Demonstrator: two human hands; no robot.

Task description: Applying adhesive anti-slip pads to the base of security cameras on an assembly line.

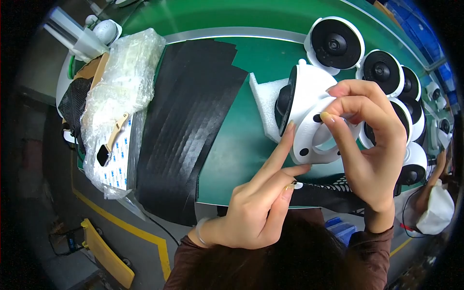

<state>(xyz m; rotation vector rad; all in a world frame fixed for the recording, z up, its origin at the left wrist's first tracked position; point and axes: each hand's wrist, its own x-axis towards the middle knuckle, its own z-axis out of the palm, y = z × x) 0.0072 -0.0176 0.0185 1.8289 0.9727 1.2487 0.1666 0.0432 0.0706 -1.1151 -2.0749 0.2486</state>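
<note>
A white camera-like device [309, 79] with a round black face lies tilted on its side on the green table. Its ring-shaped white base [300, 133] faces me and bears small black round pads [304, 152]. With thumb and index finger pinched together, my right hand [369, 140] is at another black pad [317, 117] on the ring's edge. My left hand [253, 205] rests its index fingertip against the device's side. Its thumb and other fingers pinch the end of a black strip with rows of holes [321, 194]. A white foam piece [268, 104] stands behind the device.
More white devices with black faces [337, 44] crowd the right side. Black sheets [188, 111] cover the table's left part. Beyond them lie bubble wrap [128, 67] and a smartwatch [103, 155] on a printed white sheet. Another person's hand [439, 169] shows at far right.
</note>
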